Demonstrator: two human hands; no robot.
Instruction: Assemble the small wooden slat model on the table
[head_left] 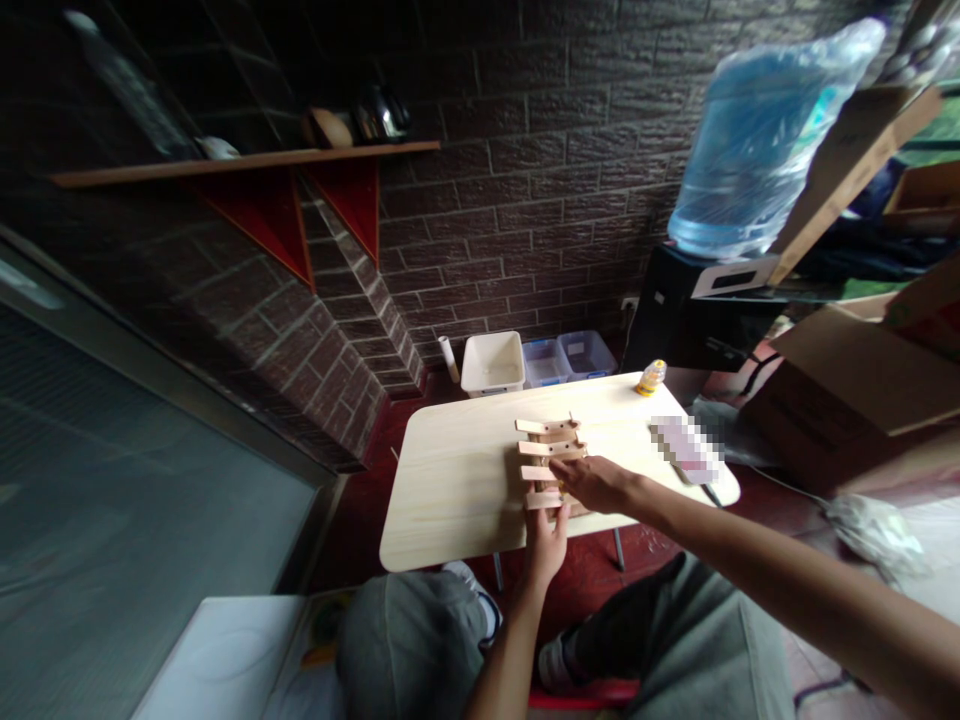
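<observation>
beyond grey-green trousered knees (409, 630), gripping pale slatted wooden piece (559, 449) on cream round-cornered table (465, 480) with left hand (547, 543), hovering over it or touching with narrowed right hand (600, 484), cannot tell holding what. apparently mid-adjustment; next calls for steady bracing.

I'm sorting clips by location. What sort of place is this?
It looks like an indoor corner, perhaps in a home or small shop; I can't tell which. Signs are the large blue water bottle on a black dispenser, the brick-patterned wall and the cardboard box.
</observation>
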